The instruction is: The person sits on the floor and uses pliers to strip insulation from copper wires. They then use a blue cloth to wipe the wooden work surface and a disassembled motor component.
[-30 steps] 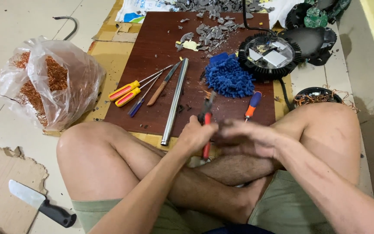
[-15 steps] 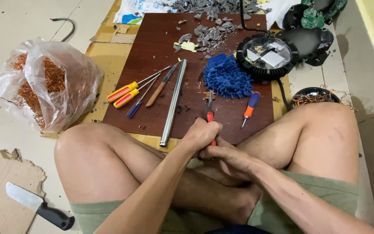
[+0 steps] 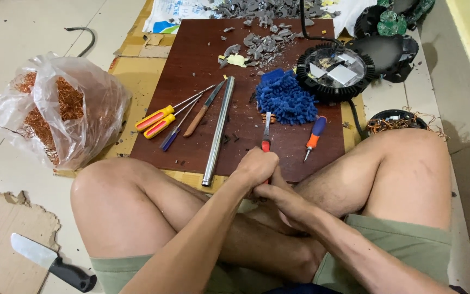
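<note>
the red-handled pliers [image 3: 266,136] are sitting at the centre of the frame, their metal nose pointing up toward the top edge and resting on the dark red board [image 3: 191,65], their handles disappearing into the left hand [image 3: 257,166]. that hand's fingers are curling tight around the handles, pressed together in a fist — likely squeezing the nose shut on something small, though what it bites is too small to tell. the right hand [image 3: 278,198] is lying just below, touching the left from underneath; its fingers are folding in toward the handle ends, but whether they are gripping the tool or only bracing it i cannot tell. both hands are resting between the crossed legs, which seems to be steadying the pull.

just above the nose a blue shaggy cloth [image 3: 284,98] is lying, and right of the pliers a small blue-and-orange screwdriver [image 3: 314,136]. left of centre a long metal rod [image 3: 218,130] is running down the board beside two yellow-handled screwdrivers [image 3: 156,121]. in the upper right a round black ribbed housing [image 3: 334,71] is sitting open; grey broken bits [image 3: 262,41] are scattering along the top. at the left a clear bag of copper wire [image 3: 61,109] is slumping — and a black-handled knife [image 3: 50,261] is lying in the lower left corner.
</note>
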